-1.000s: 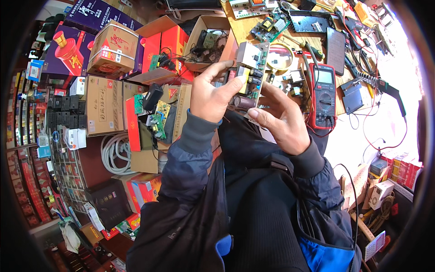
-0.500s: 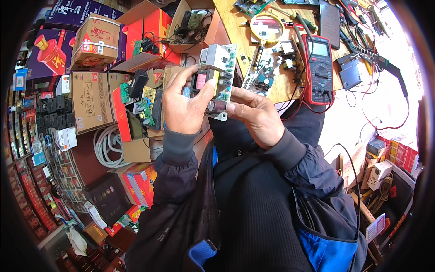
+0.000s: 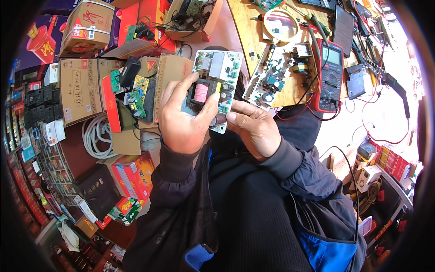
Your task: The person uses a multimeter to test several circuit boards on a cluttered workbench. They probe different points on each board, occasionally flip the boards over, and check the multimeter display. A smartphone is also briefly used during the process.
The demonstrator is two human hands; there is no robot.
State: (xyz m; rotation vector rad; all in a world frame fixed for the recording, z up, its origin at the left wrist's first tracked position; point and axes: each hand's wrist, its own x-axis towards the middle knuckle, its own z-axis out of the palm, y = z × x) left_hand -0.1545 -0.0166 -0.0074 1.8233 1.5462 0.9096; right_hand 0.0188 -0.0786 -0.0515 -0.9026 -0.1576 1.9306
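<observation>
Your two hands meet at the centre of the frame, raised in front of your chest. Your left hand point(image 3: 183, 120) shows its back to the camera, fingers curled upward and thumb reaching right in a closed grasp. Your right hand point(image 3: 253, 129) sits just beside it, lower right, fingers extended leftward, fingertips touching the left thumb. Both forearms, in dark sleeves, rise from the lower frame and converge.

head-worn fisheye, looking down, close

2 hands point(image 3: 183, 120), 2 circuit boards point(image 3: 215, 77), 1 multimeter point(image 3: 329, 75), 1 magnifier point(image 3: 281, 20), approx. 6 cardboard boxes point(image 3: 79, 88)
</observation>
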